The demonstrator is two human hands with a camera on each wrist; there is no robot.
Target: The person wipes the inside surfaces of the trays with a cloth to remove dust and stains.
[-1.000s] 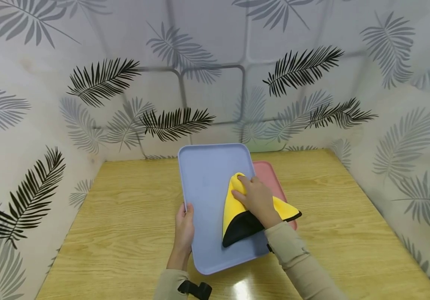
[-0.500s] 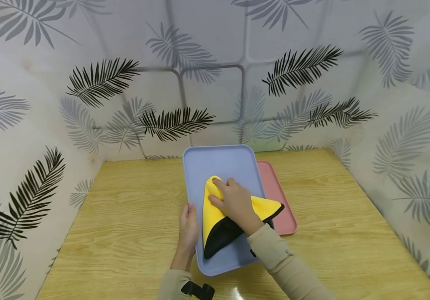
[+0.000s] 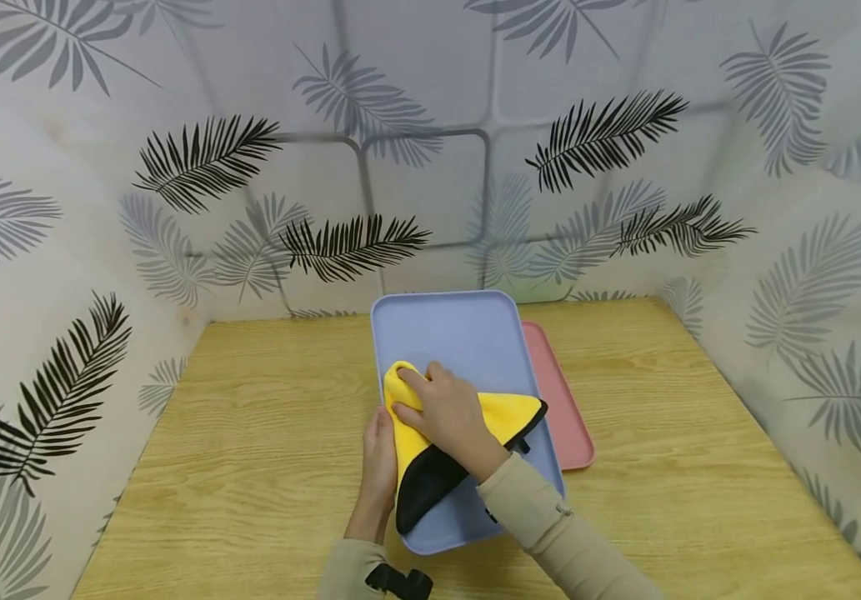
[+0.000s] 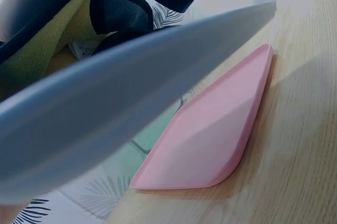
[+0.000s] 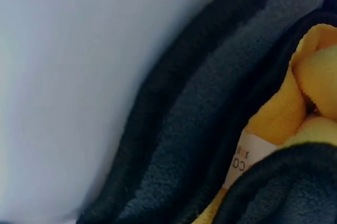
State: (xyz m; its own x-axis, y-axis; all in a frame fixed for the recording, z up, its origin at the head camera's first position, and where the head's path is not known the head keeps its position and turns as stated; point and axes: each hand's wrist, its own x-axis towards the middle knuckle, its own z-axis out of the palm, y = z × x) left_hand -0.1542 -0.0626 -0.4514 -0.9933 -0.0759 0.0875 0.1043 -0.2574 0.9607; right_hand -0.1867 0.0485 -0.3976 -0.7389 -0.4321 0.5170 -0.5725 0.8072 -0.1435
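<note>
A light blue rectangular tray (image 3: 453,329) is held up at a tilt above the wooden table. My left hand (image 3: 378,467) grips its left edge, thumb on the near face. My right hand (image 3: 456,421) holds a yellow cloth (image 3: 508,414) with a black border against the tray's face, at the left of its middle. In the left wrist view, the tray (image 4: 131,87) appears edge-on and part of the cloth (image 4: 121,11) shows beyond it. The right wrist view shows the bunched cloth (image 5: 195,108), its white label (image 5: 246,155) and the pale tray surface (image 5: 79,77); fingers there are hidden.
A pink tray (image 3: 561,408) lies on the table (image 3: 670,433) to the right, partly hidden behind the blue tray. Leaf-patterned hangings (image 3: 430,192) stand behind and on both sides of the table.
My right hand has moved left and slightly down with the cloth across the tray. The blue tray has shifted a little to the right in my left hand, uncovering less of the pink tray's left part.
</note>
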